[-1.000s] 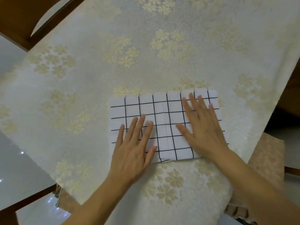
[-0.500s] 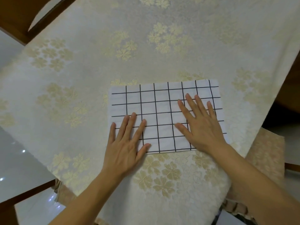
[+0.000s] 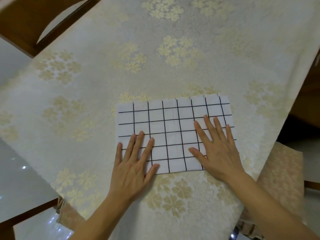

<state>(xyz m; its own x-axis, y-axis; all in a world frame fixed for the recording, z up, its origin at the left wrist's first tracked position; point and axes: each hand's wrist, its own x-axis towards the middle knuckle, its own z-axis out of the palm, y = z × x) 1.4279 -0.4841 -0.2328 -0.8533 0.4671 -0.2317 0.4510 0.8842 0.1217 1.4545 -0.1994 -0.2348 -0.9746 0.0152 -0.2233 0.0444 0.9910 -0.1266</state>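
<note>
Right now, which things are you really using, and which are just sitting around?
In use:
- checked cloth, folded flat
- left hand, pressing its near left part
- right hand, pressing its right part

Just there:
- flowery tablecloth
- wooden chair at the far left
- cushioned seat on the right

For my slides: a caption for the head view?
Left hand and right hand press flat on a grid cloth atop a floral tablecloth.

- Soft, even indoor light; moderate brightness, warm cast.
- Faint, soft-edged shadows only.
- Small glare spots on the glossy floor point(image 3: 24, 167), left edge.
- Sharp focus on the checked cloth point(image 3: 173, 129); blur and wide-angle bending toward the chair point(image 3: 20, 26) corner.
</note>
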